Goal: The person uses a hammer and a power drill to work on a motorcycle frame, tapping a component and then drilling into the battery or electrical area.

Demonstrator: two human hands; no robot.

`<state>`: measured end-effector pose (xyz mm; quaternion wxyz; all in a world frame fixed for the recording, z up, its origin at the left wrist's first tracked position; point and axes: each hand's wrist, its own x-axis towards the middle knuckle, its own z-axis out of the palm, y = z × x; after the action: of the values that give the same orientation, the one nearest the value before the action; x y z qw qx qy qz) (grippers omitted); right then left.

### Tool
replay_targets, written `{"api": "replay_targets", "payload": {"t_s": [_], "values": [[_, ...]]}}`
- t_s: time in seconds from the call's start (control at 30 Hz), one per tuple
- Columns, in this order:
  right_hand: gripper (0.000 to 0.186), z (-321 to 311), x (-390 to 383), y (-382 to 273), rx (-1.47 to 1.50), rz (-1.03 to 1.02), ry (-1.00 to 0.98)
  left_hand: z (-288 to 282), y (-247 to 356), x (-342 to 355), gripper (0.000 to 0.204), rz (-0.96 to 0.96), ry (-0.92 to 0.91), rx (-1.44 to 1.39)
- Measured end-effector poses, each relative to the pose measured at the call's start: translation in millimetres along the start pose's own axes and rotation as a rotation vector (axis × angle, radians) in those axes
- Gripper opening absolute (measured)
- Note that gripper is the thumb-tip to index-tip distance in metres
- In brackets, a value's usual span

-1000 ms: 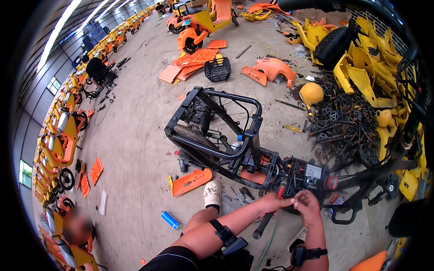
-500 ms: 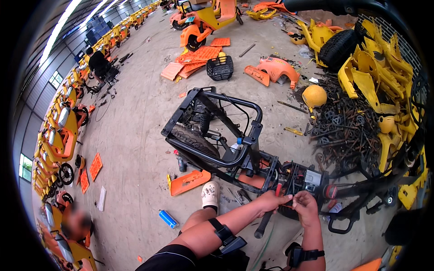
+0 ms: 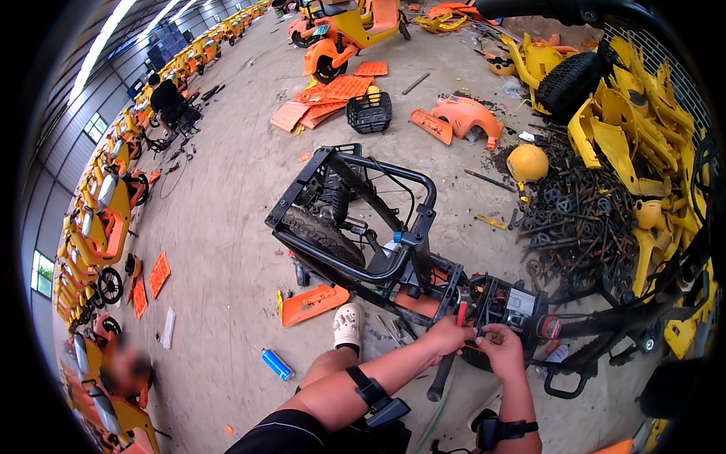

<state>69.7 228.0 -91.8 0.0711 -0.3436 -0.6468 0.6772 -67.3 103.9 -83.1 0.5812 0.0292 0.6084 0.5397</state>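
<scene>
A stripped black scooter frame [image 3: 355, 219] with a rear tyre [image 3: 321, 234] lies on the concrete floor in front of me. My left hand [image 3: 448, 334] grips a red-handled tool [image 3: 458, 316] against the frame's wiring box [image 3: 505, 301]. My right hand [image 3: 499, 349] pinches wires or a small part at the same box, right beside the left hand. A dark bar [image 3: 442, 374] slants down below my left hand. My foot in a white shoe [image 3: 348, 327] rests next to the frame.
An orange panel [image 3: 311, 303] and a blue can [image 3: 277, 365] lie at the left. A pile of dark metal scrap [image 3: 582, 219] and yellow body parts [image 3: 628, 144] fill the right. Orange panels [image 3: 333, 94], a black basket [image 3: 369, 112] and rows of orange scooters [image 3: 98, 219] stand farther off; a person [image 3: 168, 98] works there.
The view has shifted slightly closer to the frame. Both hands stay at the wiring box, with the left hand's grip on the red-handled tool nearly unchanged.
</scene>
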Motion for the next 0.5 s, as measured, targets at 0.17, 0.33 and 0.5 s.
{"api": "replay_targets", "payload": {"t_s": [0.17, 0.33, 0.5], "values": [[0.034, 8, -1, 4, -0.025, 0.005, 0.000, 3, -4, -4, 0.030, 0.016, 0.024, -0.060], [0.028, 9, -4, 10, 0.042, 0.006, 0.034, 6, -3, -11, 0.025, 0.030, 0.033, -0.089], [0.022, 26, -17, 16, 0.138, 0.058, -0.020, 7, -10, -22, 0.033, 0.025, 0.027, -0.024]]}}
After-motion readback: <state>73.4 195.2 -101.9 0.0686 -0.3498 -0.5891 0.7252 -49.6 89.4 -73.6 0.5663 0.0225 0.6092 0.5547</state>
